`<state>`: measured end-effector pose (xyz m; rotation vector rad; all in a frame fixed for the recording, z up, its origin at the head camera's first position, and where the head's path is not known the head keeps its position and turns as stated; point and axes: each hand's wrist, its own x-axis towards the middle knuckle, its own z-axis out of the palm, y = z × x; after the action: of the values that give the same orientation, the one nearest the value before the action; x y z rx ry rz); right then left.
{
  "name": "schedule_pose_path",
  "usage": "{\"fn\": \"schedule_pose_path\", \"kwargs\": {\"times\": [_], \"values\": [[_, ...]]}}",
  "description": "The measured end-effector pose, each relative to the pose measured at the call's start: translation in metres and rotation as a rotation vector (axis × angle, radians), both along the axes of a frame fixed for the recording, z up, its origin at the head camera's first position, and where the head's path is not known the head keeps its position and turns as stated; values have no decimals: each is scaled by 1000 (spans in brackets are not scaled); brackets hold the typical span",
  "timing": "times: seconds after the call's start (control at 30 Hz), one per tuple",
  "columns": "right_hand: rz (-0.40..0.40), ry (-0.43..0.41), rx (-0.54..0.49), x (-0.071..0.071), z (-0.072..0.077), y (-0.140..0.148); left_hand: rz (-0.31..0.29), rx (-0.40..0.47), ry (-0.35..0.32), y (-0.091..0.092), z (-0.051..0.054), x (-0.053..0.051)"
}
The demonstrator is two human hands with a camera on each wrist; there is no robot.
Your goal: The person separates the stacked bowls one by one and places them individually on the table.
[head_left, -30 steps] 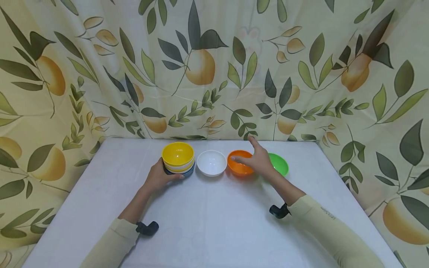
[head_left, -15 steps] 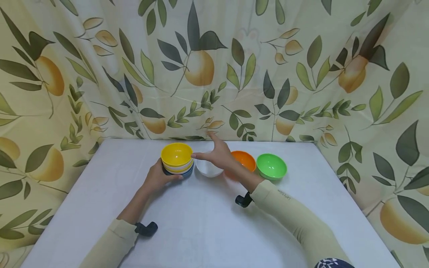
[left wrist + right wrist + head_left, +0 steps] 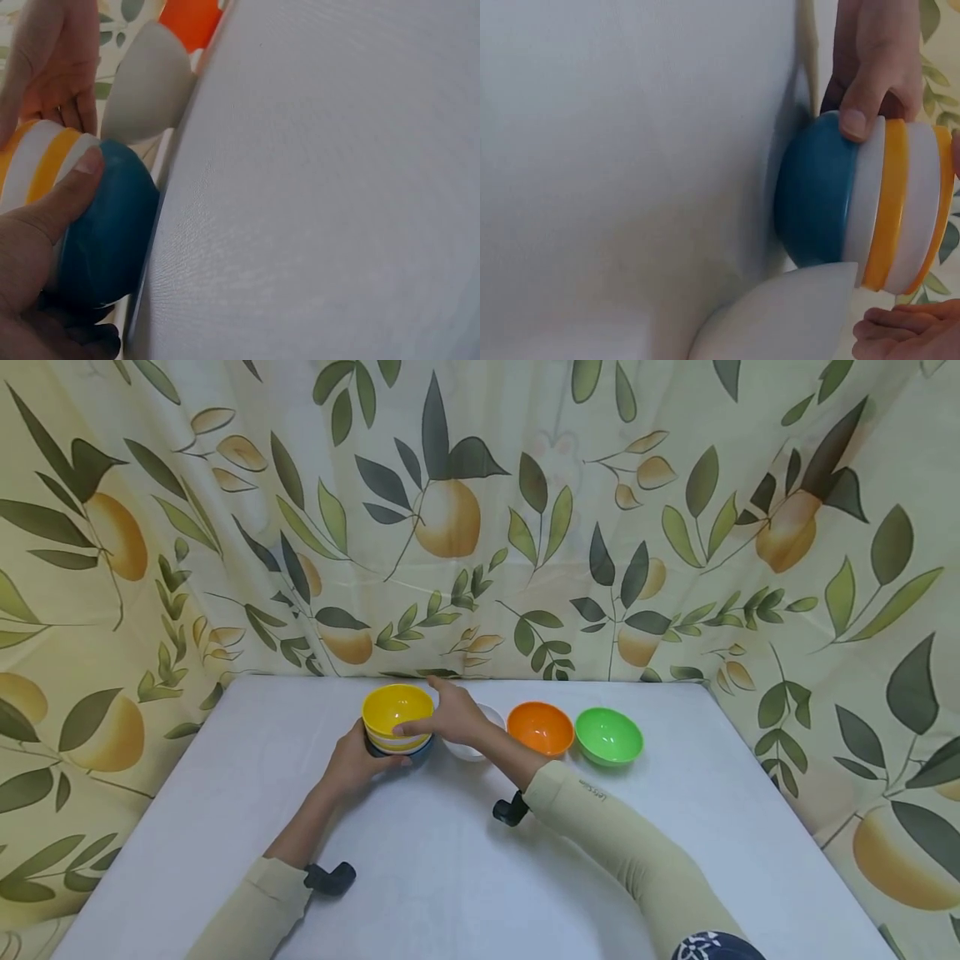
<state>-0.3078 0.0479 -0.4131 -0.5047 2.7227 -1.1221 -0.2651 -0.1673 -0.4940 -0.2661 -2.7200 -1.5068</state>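
Note:
In the head view a stack of bowls stands at the left of the row, its top a yellow bowl (image 3: 390, 703). Below it, white and yellow bowls alternate down to a blue bowl (image 3: 817, 195) at the bottom. My left hand (image 3: 357, 762) grips the stack low on its left side, the thumb across the front of the blue bowl. At the stack's right is my right hand (image 3: 452, 718), its thumb by the top yellow bowl's rim and its fingers spread behind. A gap shows between those fingers and the stack in the right wrist view.
A single white bowl (image 3: 467, 752), partly hidden under the right hand, stands right beside the stack. Further right come an orange bowl (image 3: 540, 729) and a green bowl (image 3: 609, 737). All stand on a white-covered table (image 3: 450, 877) before a patterned curtain (image 3: 480, 527).
My right hand has moved left from above the orange bowl, past the white bowl, to the right side of the stack. The left hand has kept its grip on the stack.

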Motion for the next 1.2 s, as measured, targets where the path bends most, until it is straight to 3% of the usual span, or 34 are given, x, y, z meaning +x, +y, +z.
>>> {"fn": "schedule_pose_path", "kwargs": {"times": [0.37, 0.67, 0.97, 1.2], "values": [[87, 14, -5, 1, -3, -4, 10, -22, 12, -1, 0, -2], [76, 18, -64, 4, -11, -4, 3, -28, -13, 0, -3, 0], [66, 45, -99, 5, 3, 0, 2, -22, -17, 0, 1, 0], [88, 53, -145, 20, 19, 7, 8, -13, -30, -3, 0, 1]]}}
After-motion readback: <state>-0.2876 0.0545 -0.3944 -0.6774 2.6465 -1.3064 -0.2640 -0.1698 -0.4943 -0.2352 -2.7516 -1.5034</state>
